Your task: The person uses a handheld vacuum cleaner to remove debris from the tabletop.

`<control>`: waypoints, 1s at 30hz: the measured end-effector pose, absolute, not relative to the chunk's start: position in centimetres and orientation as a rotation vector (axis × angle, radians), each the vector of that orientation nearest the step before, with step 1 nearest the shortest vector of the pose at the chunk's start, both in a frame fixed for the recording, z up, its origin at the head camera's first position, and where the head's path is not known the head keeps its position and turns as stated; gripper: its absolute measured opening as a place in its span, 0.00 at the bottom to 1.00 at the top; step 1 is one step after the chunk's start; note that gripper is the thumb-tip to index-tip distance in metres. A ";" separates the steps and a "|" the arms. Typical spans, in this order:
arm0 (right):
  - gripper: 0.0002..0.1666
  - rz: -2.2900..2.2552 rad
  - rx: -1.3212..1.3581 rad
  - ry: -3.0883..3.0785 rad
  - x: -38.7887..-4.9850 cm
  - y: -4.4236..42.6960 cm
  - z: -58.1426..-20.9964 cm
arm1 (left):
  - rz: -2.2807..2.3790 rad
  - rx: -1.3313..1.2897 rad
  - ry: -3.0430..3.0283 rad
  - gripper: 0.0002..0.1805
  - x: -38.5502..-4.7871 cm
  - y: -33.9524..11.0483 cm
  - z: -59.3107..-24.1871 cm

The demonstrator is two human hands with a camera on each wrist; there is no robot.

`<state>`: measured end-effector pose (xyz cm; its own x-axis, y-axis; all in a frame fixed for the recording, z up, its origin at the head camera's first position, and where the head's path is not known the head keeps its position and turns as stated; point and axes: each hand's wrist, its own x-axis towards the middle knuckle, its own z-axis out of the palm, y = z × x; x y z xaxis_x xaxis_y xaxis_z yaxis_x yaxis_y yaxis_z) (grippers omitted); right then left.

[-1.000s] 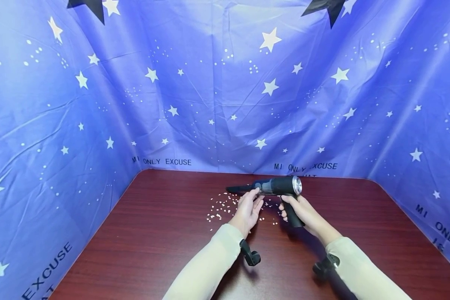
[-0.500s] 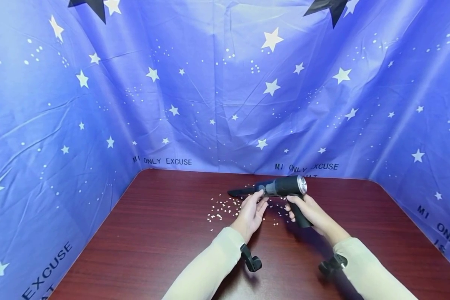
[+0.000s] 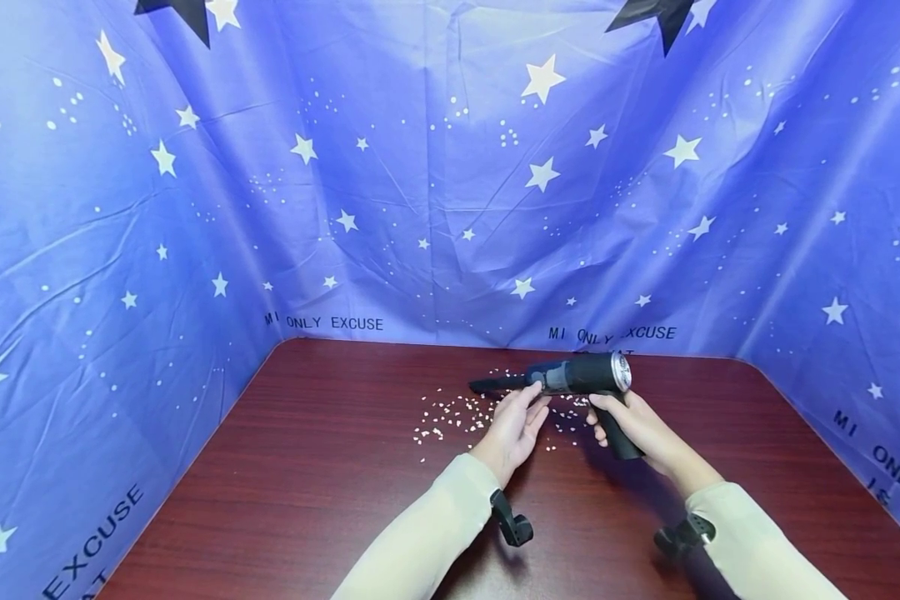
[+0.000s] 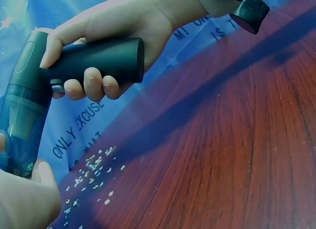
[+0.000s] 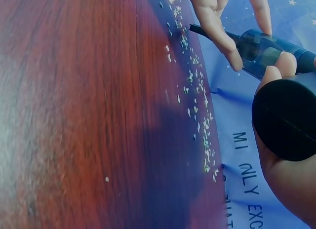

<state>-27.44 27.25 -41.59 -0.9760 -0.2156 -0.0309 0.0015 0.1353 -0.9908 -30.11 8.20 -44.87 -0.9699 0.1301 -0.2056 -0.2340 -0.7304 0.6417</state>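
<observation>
A right hand (image 3: pixel 647 429) is gripping a hand vacuum (image 3: pixel 594 372) by the handle (image 3: pixel 623 437), the left hand (image 3: pixel 516 427) holding its barrel (image 3: pixel 559 377), above white bits (image 3: pixel 438 433) on a table (image 3: pixel 330 475). A dipping nozzle (image 3: pixel 497 384) could be scattering them.

Blue-violet cloth (image 3: pixel 405 183) across upper frame and down both sides, with soft folds and creases. White stars (image 3: pixel 542 175) and small dots all over; black star shapes (image 3: pixel 183 18) at top edge, left and right, cut off. Black lettering (image 3: pixel 335 324) low on cloth ("ONLY EXCUSE" readable left of centre). Reddish-brown wood-grained tabletop (image 3: pixel 285 467) below, with rounded far corners.
</observation>
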 end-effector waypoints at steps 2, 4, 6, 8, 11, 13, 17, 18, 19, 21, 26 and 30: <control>0.18 -1.944 -0.216 2.235 -27.3 27.5 -41.5 | 2.738 -0.212 1.061 0.17 -30.0 8.4 -44.9; 0.17 -1.939 -0.220 2.234 -27.1 27.8 -41.4 | 2.735 -0.212 1.058 0.15 -29.8 8.5 -44.9; 0.16 -1.934 -0.238 2.229 -26.9 28.0 -41.3 | 2.736 -0.215 1.054 0.14 -29.6 8.7 -44.9; 0.16 -1.930 -0.254 2.224 -26.8 28.2 -41.3 | 2.736 -0.231 1.043 0.14 -29.5 8.8 -44.8; 0.16 -1.936 -0.260 2.206 -26.8 28.4 -41.3 | 2.736 -0.246 1.046 0.15 -29.3 8.9 -44.8; 0.14 -1.936 -0.258 2.196 -26.8 28.5 -41.4 | 2.736 -0.262 1.053 0.16 -29.1 8.8 -44.8; 0.12 -1.922 -0.269 2.185 -26.8 28.5 -41.7 | 2.735 -0.268 1.080 0.17 -28.8 8.7 -45.0; 0.12 -1.918 -0.280 2.182 -26.8 28.5 -41.7 | 2.737 -0.271 1.083 0.17 -28.7 8.6 -45.0; 0.12 -1.916 -0.287 2.181 -26.8 28.5 -41.8 | 2.740 -0.273 1.082 0.16 -28.7 8.6 -45.0; 0.13 -1.913 -0.303 2.174 -26.8 28.4 -41.8 | 2.746 -0.274 1.082 0.15 -28.6 8.5 -45.1; 0.13 -1.893 -0.320 2.195 -26.8 28.1 -41.6 | 2.758 -0.280 1.091 0.13 -28.6 8.2 -44.9; 0.14 -1.897 -0.300 2.197 -26.9 27.7 -41.8 | 2.762 -0.293 1.098 0.15 -28.6 7.9 -44.8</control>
